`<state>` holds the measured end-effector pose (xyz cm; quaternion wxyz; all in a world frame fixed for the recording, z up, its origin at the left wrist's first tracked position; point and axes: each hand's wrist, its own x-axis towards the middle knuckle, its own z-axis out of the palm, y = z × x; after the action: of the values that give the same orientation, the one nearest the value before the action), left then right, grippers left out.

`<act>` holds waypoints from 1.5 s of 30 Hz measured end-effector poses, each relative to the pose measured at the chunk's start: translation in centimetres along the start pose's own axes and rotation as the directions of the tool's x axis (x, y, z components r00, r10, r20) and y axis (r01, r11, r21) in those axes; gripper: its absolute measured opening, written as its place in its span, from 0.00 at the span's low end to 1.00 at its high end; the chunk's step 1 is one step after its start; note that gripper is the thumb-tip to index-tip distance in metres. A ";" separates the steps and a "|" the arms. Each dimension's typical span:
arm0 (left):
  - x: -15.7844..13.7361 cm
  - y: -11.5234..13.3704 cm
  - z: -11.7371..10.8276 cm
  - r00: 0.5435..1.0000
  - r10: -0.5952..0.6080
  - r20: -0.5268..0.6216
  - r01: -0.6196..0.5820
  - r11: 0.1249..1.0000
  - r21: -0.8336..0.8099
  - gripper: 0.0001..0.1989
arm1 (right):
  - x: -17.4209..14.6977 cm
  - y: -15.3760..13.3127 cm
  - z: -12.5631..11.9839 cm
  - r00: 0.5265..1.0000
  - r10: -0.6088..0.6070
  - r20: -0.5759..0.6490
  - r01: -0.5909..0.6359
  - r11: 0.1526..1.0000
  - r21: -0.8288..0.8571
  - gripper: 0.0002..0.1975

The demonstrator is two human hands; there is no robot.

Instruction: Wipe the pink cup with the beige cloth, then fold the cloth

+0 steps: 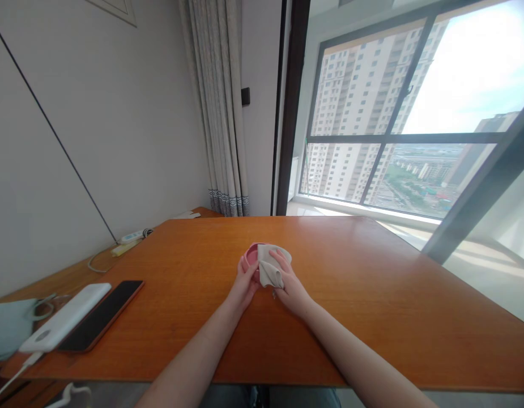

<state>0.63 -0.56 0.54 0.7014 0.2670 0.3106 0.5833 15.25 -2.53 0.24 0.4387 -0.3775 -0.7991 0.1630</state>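
Fingers of my left hand (243, 285) are closed on the left side of a small pink bowl (251, 256), its open side partly visible. Pinched in my right hand (294, 288) is a light grey cloth (269, 271), which lies against the bowl's right side and covers much of it. Both hands are close together over the middle of the wooden table (194, 317). The bowl's underside and right part are hidden by the cloth and fingers.
At the table's left lie a black-screened phone (103, 314) and a white power bank (66, 317) with a cable plugged in. A power strip (132, 236) sits by the wall at the far left. Beyond the table are a curtain (221, 113) and a large window.
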 end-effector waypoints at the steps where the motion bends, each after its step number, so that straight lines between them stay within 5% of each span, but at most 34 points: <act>1: 0.0 0.0 0.0 0.999 0.028 0.016 -0.028 1.000 -0.003 0.36 | 0.0 -0.3 0.2 1.000 0.002 -0.021 -0.002 1.000 0.025 0.25; 5: -0.4 -0.2 0.3 0.992 0.051 0.111 -0.050 0.999 -0.009 0.34 | 0.2 0.0 0.8 0.964 0.138 -0.226 -0.109 0.985 0.137 0.19; 9: -1.4 -0.1 1.0 0.966 -0.089 0.242 0.086 0.996 0.021 0.30 | 0.5 1.9 0.2 0.905 0.301 -0.300 -0.211 0.931 0.299 0.21; 13: -2.0 0.9 1.0 0.885 -0.266 0.382 0.274 0.961 0.035 0.29 | 0.6 2.4 -1.2 0.940 0.243 -0.239 -0.145 0.919 0.367 0.21; 18: -1.7 1.6 -0.2 0.785 -0.515 0.344 0.483 0.857 0.181 0.30 | 0.6 1.7 -1.9 0.944 0.313 -0.105 -0.201 0.797 0.570 0.21; 22: -1.3 1.3 -0.2 0.831 -0.422 0.362 0.420 0.903 0.089 0.25 | 1.0 1.7 -2.0 0.903 0.415 -0.111 -0.266 0.743 0.615 0.20; 26: -1.0 0.6 0.3 0.921 -0.194 0.338 0.226 0.972 -0.057 0.23 | 1.2 1.6 -1.0 0.870 0.466 -0.160 -0.277 0.730 0.625 0.22; 30: -1.1 0.1 0.1 0.947 -0.067 0.313 0.098 0.992 -0.083 0.31 | 0.9 1.7 0.3 0.854 0.483 -0.191 -0.269 0.726 0.633 0.26; 34: -1.7 1.0 0.0 0.855 -0.191 0.482 0.189 0.981 0.054 0.33 | 0.9 2.0 -0.6 0.868 0.439 -0.232 -0.238 0.777 0.582 0.24; 38: -1.8 2.4 -0.2 0.779 -0.467 0.419 0.382 0.883 0.274 0.34 | 1.2 1.9 -2.4 0.900 0.406 -0.157 -0.241 0.765 0.597 0.20; 42: -1.4 2.7 -0.7 0.768 -0.556 0.316 0.463 0.824 0.326 0.31 | 1.1 1.7 -2.5 0.911 0.410 0.031 -0.341 0.712 0.614 0.18; 45: -1.4 2.3 -0.5 0.812 -0.507 0.289 0.442 0.858 0.263 0.28 | 1.0 2.0 -1.8 0.895 0.447 -0.008 -0.344 0.700 0.626 0.16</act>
<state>-1.45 -1.49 2.07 0.8408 0.3431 0.2909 0.3012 17.31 -0.59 0.62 0.5534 -0.3902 -0.5651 0.4714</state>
